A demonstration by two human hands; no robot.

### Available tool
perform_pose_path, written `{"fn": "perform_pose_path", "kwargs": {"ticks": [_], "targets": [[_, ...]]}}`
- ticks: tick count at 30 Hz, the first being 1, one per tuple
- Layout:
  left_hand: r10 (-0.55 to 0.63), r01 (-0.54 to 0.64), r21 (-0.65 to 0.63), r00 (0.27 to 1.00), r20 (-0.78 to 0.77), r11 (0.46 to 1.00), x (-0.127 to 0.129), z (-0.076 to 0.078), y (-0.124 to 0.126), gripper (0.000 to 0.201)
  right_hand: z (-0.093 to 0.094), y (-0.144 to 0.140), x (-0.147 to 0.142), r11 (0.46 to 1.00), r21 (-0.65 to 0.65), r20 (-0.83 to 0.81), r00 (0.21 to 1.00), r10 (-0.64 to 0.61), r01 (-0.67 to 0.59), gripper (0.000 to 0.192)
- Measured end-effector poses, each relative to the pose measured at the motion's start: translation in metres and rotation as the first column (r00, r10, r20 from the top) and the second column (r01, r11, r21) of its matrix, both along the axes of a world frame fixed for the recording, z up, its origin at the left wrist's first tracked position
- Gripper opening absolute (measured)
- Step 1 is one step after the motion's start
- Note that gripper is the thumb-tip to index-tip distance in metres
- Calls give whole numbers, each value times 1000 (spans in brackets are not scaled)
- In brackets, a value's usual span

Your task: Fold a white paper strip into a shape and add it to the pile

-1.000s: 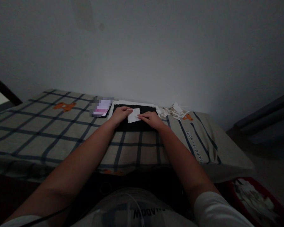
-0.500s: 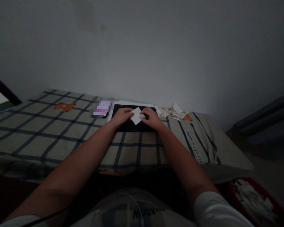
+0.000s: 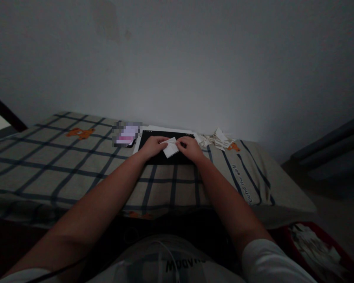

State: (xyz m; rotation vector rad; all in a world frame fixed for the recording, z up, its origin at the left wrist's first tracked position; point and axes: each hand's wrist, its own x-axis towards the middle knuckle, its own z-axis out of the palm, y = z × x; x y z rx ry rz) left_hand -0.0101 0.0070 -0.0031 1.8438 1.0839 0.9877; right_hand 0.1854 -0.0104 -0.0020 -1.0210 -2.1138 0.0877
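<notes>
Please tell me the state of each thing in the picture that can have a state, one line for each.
white paper: partly folded, held between both hands over the black pad
left hand: gripping the paper
right hand: gripping the paper
black pad: lying flat on the checked cloth
paper pile: loose heap

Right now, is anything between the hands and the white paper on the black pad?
Nothing visible. The left hand and the right hand both already grip the paper from either side, over the black pad. The pile of paper scraps lies off to the right.
</notes>
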Motion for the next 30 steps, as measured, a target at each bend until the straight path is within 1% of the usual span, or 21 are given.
{"fn": "perform_pose_path", "kwargs": {"ticks": [4,7,10,14,17,21,23,26,30], "targets": [[6,-5,25,999,-39,1000,1,3,-2,35,1,-1,-3,993,-71,-73,992,-104,99,19],[-24,26,45,998,-54,999,1,3,-3,34,-1,0,-4,978,-128,-118,977,-180,164,19],[-48,51,60,997,-56,997,0,1,-2,35,-2,1,-5,966,-192,-171,964,-204,171,19],[-48,52,66,997,-65,996,0,1,-3,34,-2,1,-6,946,-272,-242,938,-246,178,19],[-41,46,69,997,-63,997,1,4,-5,33,-3,1,-6,931,-328,-282,924,-257,159,19],[-52,55,97,998,-30,994,3,6,-8,33,-5,5,-5,926,-367,-350,909,-227,90,20],[-31,33,112,999,-21,993,3,7,-9,33,-6,6,-5,920,-386,-383,897,-221,63,19],[4,-2,87,1000,-23,996,3,7,-9,35,-7,8,-6,907,-420,-423,875,-237,43,18],[2,2,82,999,-40,997,2,8,-11,36,-10,9,-7,909,-416,-452,873,-182,-25,22]]}}
